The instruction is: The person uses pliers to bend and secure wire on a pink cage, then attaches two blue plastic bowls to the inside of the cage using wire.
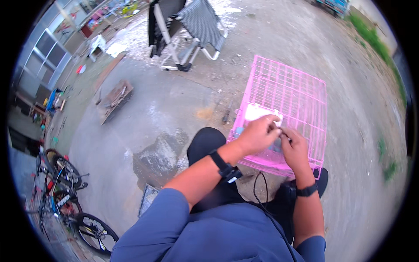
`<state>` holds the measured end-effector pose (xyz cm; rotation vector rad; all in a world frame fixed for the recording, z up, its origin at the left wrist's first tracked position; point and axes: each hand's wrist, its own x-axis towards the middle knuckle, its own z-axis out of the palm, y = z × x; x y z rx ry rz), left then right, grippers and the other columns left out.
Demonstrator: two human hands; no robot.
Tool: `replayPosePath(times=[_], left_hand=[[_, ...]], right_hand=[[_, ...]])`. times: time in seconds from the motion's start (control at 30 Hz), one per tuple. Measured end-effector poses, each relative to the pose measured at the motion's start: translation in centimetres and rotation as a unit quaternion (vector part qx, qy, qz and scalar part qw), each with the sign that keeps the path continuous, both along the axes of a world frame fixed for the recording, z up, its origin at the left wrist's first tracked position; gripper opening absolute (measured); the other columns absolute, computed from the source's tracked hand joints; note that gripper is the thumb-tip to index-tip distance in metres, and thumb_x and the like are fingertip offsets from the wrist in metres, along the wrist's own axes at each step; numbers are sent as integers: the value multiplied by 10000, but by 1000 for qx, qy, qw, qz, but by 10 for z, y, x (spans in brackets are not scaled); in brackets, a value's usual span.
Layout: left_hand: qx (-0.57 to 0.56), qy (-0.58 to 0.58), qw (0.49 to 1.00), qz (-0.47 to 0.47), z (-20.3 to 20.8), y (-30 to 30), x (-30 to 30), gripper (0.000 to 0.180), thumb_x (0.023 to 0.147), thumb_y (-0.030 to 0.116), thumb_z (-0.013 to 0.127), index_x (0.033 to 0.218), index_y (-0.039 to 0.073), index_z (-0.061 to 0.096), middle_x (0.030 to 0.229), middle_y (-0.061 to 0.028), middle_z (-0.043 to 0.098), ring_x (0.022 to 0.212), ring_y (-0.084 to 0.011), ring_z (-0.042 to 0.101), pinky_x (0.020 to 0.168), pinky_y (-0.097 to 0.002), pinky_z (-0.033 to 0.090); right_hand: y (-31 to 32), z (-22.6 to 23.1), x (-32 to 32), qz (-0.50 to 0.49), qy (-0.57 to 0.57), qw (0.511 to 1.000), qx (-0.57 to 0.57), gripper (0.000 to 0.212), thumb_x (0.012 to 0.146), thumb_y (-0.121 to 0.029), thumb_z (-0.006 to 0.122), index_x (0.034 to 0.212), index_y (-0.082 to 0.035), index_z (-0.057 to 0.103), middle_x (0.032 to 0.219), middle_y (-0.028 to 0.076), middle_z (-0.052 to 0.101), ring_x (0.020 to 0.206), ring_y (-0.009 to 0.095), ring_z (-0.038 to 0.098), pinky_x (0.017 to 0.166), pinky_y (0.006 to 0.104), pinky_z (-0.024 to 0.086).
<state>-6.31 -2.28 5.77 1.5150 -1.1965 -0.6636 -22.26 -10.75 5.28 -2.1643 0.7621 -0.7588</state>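
Widest of all is the grey ground [358,144] of the yard, part smooth concrete and part dirt. Bicycles [64,199] stand far off to my left, and a folding chair [200,24] of grey mesh on a white frame is well ahead of me. The pink wire cage [286,87] sits on the ground just in front of me, its near edge at my legs. Left of it, well apart, lies a shallow tray [117,107] with debris in it.

My left hand [261,132] and right hand [295,147] are over the near half of the cage, a white piece [256,112] showing just beyond them; whether it lies inside the wires I cannot tell. Fingers bent, fingertips drawn close, my hands nearly meet; blur hides whether either one grips anything. Smaller again, a dark slim tool [227,112] rests on the ground near the cage's left side.
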Motion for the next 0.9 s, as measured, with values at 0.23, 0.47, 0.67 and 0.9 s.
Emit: replayPosePath(times=[0.23,0.47,0.67,0.9], left_hand=[[19,-74,996,-41,-7,-10,0,195,912,206,693,1021,46,718,907,-140,691,816,-253,684,733,-361,529],[35,14,999,0,-7,-10,-2,157,918,177,693,931,21,691,852,-137,682,747,-238,661,688,-363,518],[14,-13,1000,6,-8,-9,-4,137,902,139,710,913,6,677,808,-140,683,719,-225,664,678,-363,526],[14,8,999,-29,-6,-4,-1,109,886,92,713,912,0,660,806,-137,701,733,-200,673,694,-341,536]], right_hand=[[18,10,-8,-25,-18,998,60,382,787,-52,743,1153,-37,635,965,102,732,885,210,699,751,343,524],[20,2,-11,-3,25,998,-59,329,711,-93,832,984,-30,659,917,134,681,886,312,666,780,389,522],[23,1,-7,22,6,985,-172,290,709,-77,815,952,-44,660,936,143,655,901,356,629,772,432,518],[23,-4,-6,25,-19,972,-231,209,750,-35,766,923,-52,650,890,127,660,860,350,632,758,441,518]])
